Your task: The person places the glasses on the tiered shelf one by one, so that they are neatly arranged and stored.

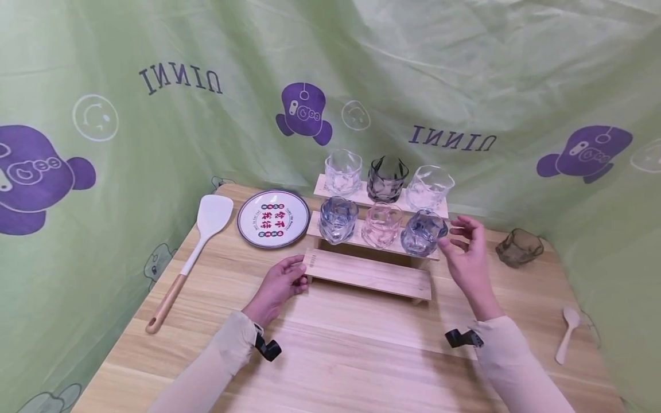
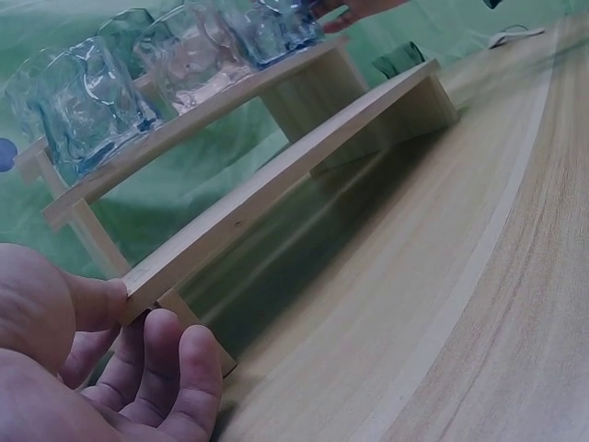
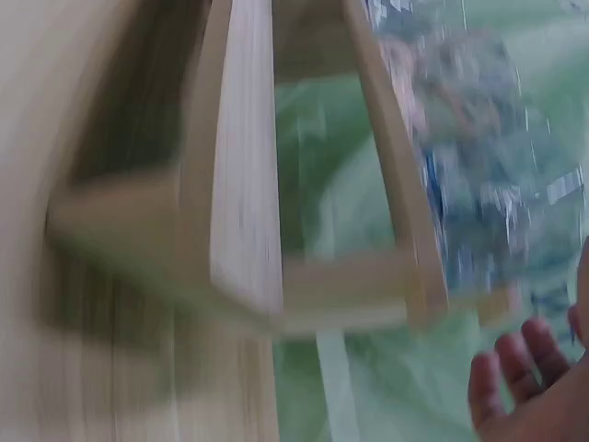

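Note:
A stepped wooden rack [image 1: 369, 274] stands on the table with glasses on its two upper tiers. My left hand [image 1: 279, 285] pinches the left end of its bare lowest board [image 2: 276, 175], thumb on top and fingers beneath. Beside the right end of the middle tier is my right hand [image 1: 469, 258], its fingers spread and loosely bent near a blue glass [image 1: 423, 233]. A pink glass [image 1: 382, 225] and another blue glass [image 1: 338, 220] share that tier. Behind, on the top tier, a dark grey glass [image 1: 387, 180] sits between two clear glasses. Motion blurs the right wrist view.
A brown glass [image 1: 518, 248] lies on the table at the far right, with a small spoon [image 1: 568, 332] nearer the front. To the rack's left are a round printed plate [image 1: 273, 219] and a white spatula [image 1: 206, 229]. Green curtain [image 1: 248, 34] surrounds the table [image 1: 330, 367].

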`<state>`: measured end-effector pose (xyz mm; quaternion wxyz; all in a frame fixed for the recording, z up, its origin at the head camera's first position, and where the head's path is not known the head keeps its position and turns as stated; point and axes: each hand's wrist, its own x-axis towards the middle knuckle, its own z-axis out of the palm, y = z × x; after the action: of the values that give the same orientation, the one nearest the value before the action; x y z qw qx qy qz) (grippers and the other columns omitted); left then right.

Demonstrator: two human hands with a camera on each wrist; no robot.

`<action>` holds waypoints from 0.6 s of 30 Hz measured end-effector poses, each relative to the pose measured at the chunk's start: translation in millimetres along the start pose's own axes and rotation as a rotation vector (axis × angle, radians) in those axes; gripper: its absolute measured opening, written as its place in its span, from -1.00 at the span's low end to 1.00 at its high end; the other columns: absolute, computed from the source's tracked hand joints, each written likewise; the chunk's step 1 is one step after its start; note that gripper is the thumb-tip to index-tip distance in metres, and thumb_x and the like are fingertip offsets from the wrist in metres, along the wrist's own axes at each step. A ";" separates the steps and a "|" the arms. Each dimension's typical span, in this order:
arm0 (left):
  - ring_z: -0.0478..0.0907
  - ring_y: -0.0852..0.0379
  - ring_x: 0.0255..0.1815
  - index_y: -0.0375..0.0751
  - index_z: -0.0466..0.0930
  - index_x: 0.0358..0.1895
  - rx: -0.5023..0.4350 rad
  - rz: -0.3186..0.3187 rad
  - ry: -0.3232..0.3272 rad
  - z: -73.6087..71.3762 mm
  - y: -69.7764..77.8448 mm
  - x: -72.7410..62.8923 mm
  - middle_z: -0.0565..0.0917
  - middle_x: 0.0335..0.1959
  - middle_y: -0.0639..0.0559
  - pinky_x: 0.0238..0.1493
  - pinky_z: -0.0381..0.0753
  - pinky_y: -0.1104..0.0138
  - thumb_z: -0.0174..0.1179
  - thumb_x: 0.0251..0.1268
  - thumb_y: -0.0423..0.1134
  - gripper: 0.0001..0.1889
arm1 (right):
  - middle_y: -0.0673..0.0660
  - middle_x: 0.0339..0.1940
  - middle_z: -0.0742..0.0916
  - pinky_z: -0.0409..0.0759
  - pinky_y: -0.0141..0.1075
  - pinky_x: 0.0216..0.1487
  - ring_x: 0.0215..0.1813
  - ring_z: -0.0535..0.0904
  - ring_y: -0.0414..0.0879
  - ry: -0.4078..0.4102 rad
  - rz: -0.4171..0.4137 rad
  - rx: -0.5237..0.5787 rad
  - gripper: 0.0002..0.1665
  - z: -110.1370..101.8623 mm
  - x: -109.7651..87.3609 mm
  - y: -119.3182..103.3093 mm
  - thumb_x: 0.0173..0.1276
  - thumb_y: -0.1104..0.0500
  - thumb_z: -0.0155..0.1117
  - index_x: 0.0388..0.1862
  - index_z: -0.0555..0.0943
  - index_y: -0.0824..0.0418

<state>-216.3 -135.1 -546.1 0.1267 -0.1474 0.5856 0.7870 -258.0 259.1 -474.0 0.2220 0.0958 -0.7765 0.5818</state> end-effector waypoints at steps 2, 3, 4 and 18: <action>0.57 0.09 -0.27 -0.30 0.40 0.38 -0.001 0.006 0.003 -0.1 0.4 -1.1 0.60 -0.17 -0.11 -0.15 0.69 0.26 0.19 0.47 -0.37 -0.53 | 0.28 0.25 0.49 0.50 -0.35 0.20 0.20 0.43 0.06 0.001 -0.033 0.056 -0.32 -13.1 4.5 5.8 0.38 0.43 0.31 0.41 0.26 0.42; 0.57 0.09 -0.27 -0.30 0.40 0.38 -0.001 0.006 0.004 -0.1 0.7 -1.6 0.60 -0.17 -0.11 -0.14 0.69 0.26 0.19 0.47 -0.37 -0.53 | 0.29 0.26 0.49 0.50 -0.36 0.22 0.22 0.42 0.07 0.002 -0.045 0.082 -0.33 -20.4 7.0 8.5 0.38 0.45 0.30 0.40 0.27 0.41; 0.57 0.09 -0.27 -0.30 0.39 0.38 -0.001 0.007 0.005 -0.1 1.0 -2.1 0.60 -0.16 -0.11 -0.14 0.69 0.26 0.19 0.47 -0.38 -0.53 | 0.29 0.28 0.48 0.49 -0.37 0.24 0.25 0.41 0.06 0.007 -0.048 0.092 -0.33 -28.5 9.8 11.7 0.38 0.45 0.30 0.40 0.28 0.39; 0.57 0.09 -0.28 -0.28 0.41 0.37 -0.002 -0.002 0.022 2.9 1.0 -1.9 0.60 -0.18 -0.10 -0.15 0.69 0.26 0.19 0.47 -0.38 -0.55 | 0.05 0.66 0.03 -0.15 -0.17 0.59 0.62 -0.12 -0.07 0.166 0.389 -0.214 0.11 -150.0 32.2 88.1 0.38 -0.02 0.42 0.66 -0.08 -0.08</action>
<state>-215.2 -132.6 -543.7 0.1209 -0.1566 0.5861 0.7857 -287.3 431.4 -501.5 0.1776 -0.1275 -0.8167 0.5341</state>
